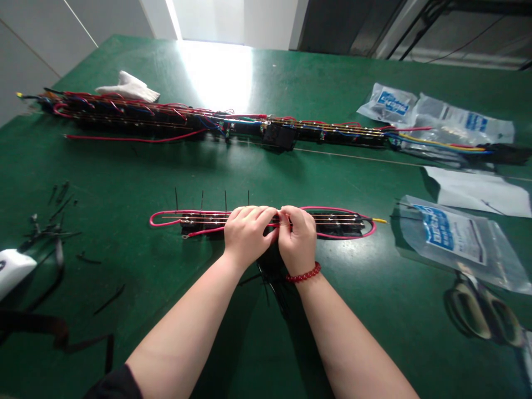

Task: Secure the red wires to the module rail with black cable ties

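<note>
A short black wired assembly (pixel 338 224) lies across the green table, with thin brass-coloured rods along its top. Red cable (pixel 164 220) loops out past both of its ends. Several thin black cable ties (pixel 225 200) stand upright along its left half. My left hand (pixel 248 231) is closed over the middle of the assembly, its fingers curled over the far side. Close beside it, my right hand (pixel 297 235) pinches at the red cable on top, thumb against index finger. The exact pinch point is partly hidden by the fingers. More black ties (pixel 266 282) lie just below my hands.
A longer wired assembly (pixel 183 119) spans the table behind, with a white glove (pixel 128 87) beyond it. Plastic bags (pixel 461 233), a white paper (pixel 477 191) and scissors (pixel 484 307) lie at right. Cut tie scraps (pixel 54 227) and a white object (pixel 14 269) are at left.
</note>
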### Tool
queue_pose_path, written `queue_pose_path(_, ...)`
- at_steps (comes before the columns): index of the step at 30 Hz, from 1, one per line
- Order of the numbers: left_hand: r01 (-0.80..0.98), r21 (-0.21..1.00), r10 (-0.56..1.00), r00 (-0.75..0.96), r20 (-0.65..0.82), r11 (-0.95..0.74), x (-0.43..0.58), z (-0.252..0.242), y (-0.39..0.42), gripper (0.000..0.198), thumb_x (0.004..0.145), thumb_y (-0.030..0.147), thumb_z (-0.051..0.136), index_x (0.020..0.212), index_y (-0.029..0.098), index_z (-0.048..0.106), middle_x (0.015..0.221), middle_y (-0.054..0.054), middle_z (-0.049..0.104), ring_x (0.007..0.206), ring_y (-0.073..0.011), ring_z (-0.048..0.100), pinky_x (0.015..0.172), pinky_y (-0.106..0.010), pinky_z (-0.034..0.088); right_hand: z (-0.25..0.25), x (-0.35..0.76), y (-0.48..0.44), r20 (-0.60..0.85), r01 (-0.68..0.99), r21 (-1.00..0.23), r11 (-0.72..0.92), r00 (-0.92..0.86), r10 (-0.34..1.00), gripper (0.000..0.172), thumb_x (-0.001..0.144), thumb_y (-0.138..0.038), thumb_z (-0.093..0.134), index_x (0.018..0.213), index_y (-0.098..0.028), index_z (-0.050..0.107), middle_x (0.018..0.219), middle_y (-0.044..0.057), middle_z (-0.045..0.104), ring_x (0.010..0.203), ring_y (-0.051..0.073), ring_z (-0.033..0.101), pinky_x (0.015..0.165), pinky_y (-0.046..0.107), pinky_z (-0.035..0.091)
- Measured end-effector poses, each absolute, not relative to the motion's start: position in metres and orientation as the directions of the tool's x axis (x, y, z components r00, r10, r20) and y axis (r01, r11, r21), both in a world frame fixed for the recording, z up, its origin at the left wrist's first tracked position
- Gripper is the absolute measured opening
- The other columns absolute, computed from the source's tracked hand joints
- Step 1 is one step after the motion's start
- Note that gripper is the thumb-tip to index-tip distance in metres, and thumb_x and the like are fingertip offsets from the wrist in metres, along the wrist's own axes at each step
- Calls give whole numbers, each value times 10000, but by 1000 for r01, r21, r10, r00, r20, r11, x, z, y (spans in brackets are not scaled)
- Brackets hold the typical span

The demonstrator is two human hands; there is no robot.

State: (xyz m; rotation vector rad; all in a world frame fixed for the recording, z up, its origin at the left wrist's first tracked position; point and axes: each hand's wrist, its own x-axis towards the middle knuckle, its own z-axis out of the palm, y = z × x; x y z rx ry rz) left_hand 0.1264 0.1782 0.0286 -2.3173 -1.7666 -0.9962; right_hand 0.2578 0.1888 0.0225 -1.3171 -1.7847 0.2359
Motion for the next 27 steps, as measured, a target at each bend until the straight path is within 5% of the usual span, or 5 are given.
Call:
queue_pose_path(17,903,296,872,150,466,-313,125,22,177,302,850,320,597,1120,203,667,1058,-58,748,1019,-241,657,918,-379,423,24,256,188,498,705,-589,396,-70,864,144,973,-233,453,935,-232,592,902,49,702,872,209,627,852,373,452)
queue_pose_path(24,919,252,884,174,433,-304,122,24,177,242,865,290,575,1073,205,666,1075,-74,733,1004,-253,632,890,-399,420,29,254,182,486,763,-463,451,-207,849,192,935,-145,461,1019,-236,607,1040,53,729,1042,208,639,1084,436,335)
queue_pose_path(27,916,242,879,194,435,-322,120,24,178,259,870,298,569,1097,204,653,1082,-72,727,994,-253,627,878,-399,417,37,255,182,444,787,-430,442,-242,863,179,939,-154,444,1007,-219,596,1088,81,712,1065,228,627,1028,415,378)
